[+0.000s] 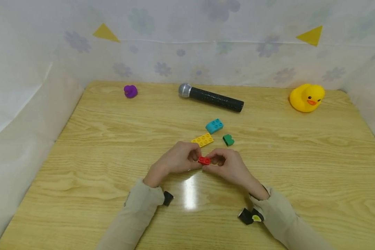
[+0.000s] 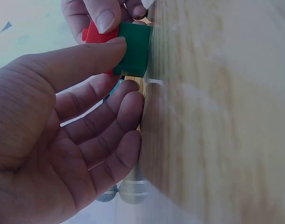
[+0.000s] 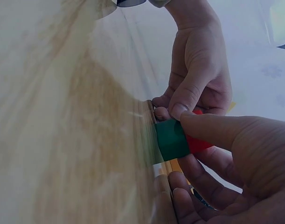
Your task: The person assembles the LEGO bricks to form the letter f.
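A red toy brick (image 1: 204, 160) is pinched from both sides between my left hand (image 1: 181, 158) and my right hand (image 1: 229, 166). Beneath it, a green brick (image 2: 135, 49) sits against the tabletop, the red one stacked on it; from the head it is hidden. In the left wrist view my left thumb lies across the seam between the two bricks. The right wrist view has my right thumb on the red brick (image 3: 198, 143), right by the green one. Just beyond the fingers lie a yellow brick (image 1: 203, 140), a blue brick (image 1: 214, 125) and a small green brick (image 1: 228, 140).
A black microphone (image 1: 217, 99) with a silver head lies toward the back of the wooden table (image 1: 97, 156). At the back left stands a small purple duck (image 1: 131, 91), at the back right a large yellow duck (image 1: 307, 98). Flower-patterned white cloth (image 1: 181, 62) walls the far side.
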`<state>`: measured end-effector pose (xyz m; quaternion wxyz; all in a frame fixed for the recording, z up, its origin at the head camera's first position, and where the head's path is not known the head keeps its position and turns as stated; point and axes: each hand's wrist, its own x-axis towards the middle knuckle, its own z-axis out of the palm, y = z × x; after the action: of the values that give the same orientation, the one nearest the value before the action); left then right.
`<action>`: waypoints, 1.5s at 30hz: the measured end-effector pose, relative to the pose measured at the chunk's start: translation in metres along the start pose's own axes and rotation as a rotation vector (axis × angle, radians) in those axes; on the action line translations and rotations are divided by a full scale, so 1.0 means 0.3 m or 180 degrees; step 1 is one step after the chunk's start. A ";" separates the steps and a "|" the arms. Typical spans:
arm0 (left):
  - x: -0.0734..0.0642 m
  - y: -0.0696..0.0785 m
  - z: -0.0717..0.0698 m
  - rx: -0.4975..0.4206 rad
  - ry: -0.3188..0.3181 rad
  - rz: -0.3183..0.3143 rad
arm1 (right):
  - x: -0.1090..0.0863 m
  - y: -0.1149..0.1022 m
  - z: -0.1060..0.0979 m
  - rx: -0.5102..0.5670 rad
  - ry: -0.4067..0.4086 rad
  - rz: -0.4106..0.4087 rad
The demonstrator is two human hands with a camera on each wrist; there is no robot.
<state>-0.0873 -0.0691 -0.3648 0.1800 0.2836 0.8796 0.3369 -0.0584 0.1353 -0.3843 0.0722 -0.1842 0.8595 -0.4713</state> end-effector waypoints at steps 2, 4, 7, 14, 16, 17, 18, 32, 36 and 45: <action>0.001 -0.002 0.000 0.0000 -0.0004 0.0005 | 0.000 0.000 0.000 -0.0014 0.0003 0.0000; 0.001 -0.002 0.001 -0.0001 -0.0005 0.0018 | 0.000 0.000 0.000 -0.0011 0.0001 0.0001; 0.000 -0.001 0.000 0.0008 -0.0002 0.0031 | 0.001 0.000 0.000 -0.0007 -0.0005 -0.0004; 0.001 0.001 -0.003 0.0021 -0.0016 0.0078 | 0.000 0.002 -0.001 0.0028 -0.0041 0.0051; 0.001 -0.001 -0.003 -0.0004 -0.0018 0.0116 | 0.000 0.002 -0.002 0.0041 -0.0061 0.0082; 0.001 -0.003 -0.003 -0.0022 -0.0017 0.0132 | 0.001 0.002 -0.002 0.0050 -0.0074 0.0095; 0.002 -0.005 -0.002 -0.0039 -0.0011 0.0141 | 0.001 0.003 -0.001 0.0064 -0.0090 0.0113; 0.002 -0.004 -0.005 -0.0242 -0.0144 -0.0057 | 0.001 0.000 -0.004 0.0034 -0.0126 0.0189; 0.001 -0.003 -0.008 -0.0251 -0.0228 -0.0062 | 0.002 -0.001 -0.005 0.0007 -0.0183 0.0180; -0.001 -0.011 -0.011 -0.0252 -0.0300 0.0006 | 0.005 -0.003 -0.008 0.0036 -0.0354 0.0078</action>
<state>-0.0901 -0.0729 -0.3647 0.2320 0.2926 0.8558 0.3579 -0.0602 0.1362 -0.3821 0.1267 -0.1992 0.8536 -0.4643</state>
